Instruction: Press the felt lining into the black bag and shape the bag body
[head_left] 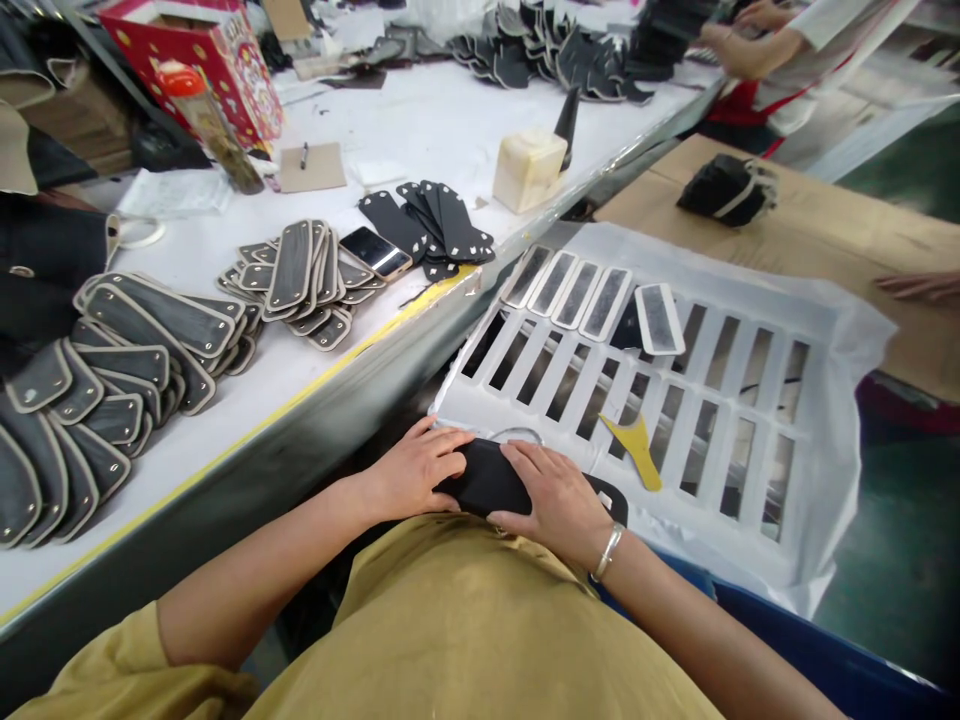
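Close against my body, my left hand (422,467) and my right hand (559,500) both grip a black flat piece (491,478) with rounded ends. The fingers of my left hand wrap its left end. My right hand lies over its middle, thumb toward me, and the right end shows past my wrist. Just beyond my hands is a white slotted tray (637,385). Pale-rimmed dark strips (577,290) lie on its far left part, one of them (660,320) at an angle. A yellow forked piece (636,450) rests on the tray.
On the white table (390,120) at left lie piles of grey pieces (161,320), black strips (442,220), a phone (375,252), a cream block (529,168), a bottle (210,125) and a red box (217,70). A person (772,60) stands at the back right beside cardboard (817,230).
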